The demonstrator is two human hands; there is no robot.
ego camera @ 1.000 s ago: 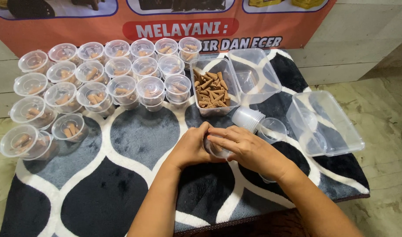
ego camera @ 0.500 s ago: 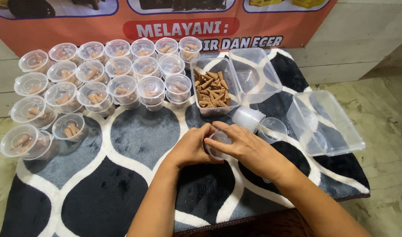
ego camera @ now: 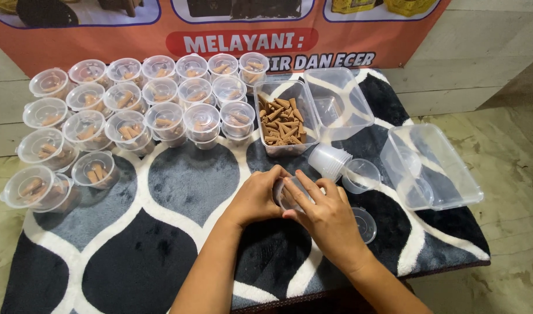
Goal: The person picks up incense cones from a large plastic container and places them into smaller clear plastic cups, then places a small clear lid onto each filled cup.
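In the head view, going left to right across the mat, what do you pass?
Cluster of lidded small cups → rectangular tub of brown sticks → stack of empty cups lying on its side → loose round lid → large empty clear container.

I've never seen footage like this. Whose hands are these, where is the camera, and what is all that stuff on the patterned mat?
There is no machine here: a person wears a camera on the head, looking down at their own two bare hands. The left hand and right hand meet around one small clear cup, fingers curled over its top. On the dark patterned mat stand rows of lidded cups holding brown sticks. A rectangular tub holds loose brown sticks. Beside it lie a stack of empty cups, loose lids and an empty clear box.
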